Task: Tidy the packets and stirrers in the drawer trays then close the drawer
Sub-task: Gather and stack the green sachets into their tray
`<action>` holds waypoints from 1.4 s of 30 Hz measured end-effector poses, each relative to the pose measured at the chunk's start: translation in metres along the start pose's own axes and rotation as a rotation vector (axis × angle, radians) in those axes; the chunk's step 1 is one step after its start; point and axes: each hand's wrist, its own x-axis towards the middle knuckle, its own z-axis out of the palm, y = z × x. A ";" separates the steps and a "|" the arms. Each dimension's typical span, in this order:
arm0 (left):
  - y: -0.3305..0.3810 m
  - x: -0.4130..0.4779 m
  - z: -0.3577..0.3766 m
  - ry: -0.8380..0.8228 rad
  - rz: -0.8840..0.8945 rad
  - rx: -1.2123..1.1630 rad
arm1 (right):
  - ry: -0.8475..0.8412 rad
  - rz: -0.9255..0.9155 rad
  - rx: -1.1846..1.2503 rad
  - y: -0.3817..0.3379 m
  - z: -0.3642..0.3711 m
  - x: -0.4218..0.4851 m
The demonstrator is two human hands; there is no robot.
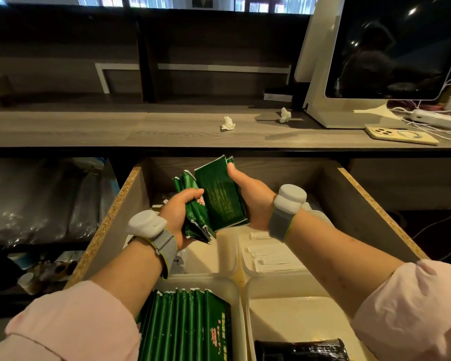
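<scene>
On my feed I see pale pink sleeves, left sleeve point(76, 321) and right sleeve point(414, 303), bunched above the forearms; each wrist wears a grey fabric strap edged in lime green, left strap point(166, 244), right strap point(279, 225); a rounded white pod tops each, left pod point(146, 224), right pod point(290, 198); left hand point(173, 214) and right hand point(254, 198) bare.

Drawer point(138, 201) holds white trays point(279, 308) with green packets point(182, 327).
</scene>
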 end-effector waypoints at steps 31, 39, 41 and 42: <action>-0.006 0.002 -0.001 0.034 -0.140 -0.075 | 0.195 0.003 -0.328 -0.045 -0.010 -0.014; -0.005 0.000 0.001 -0.112 -0.052 -0.131 | 0.307 -0.170 -0.475 0.001 -0.001 0.016; -0.004 -0.001 0.001 -0.114 -0.062 -0.113 | 0.335 -0.281 -0.602 0.014 0.005 0.019; -0.004 -0.002 0.002 -0.111 -0.067 -0.097 | 0.345 -0.303 -0.607 0.019 0.009 0.020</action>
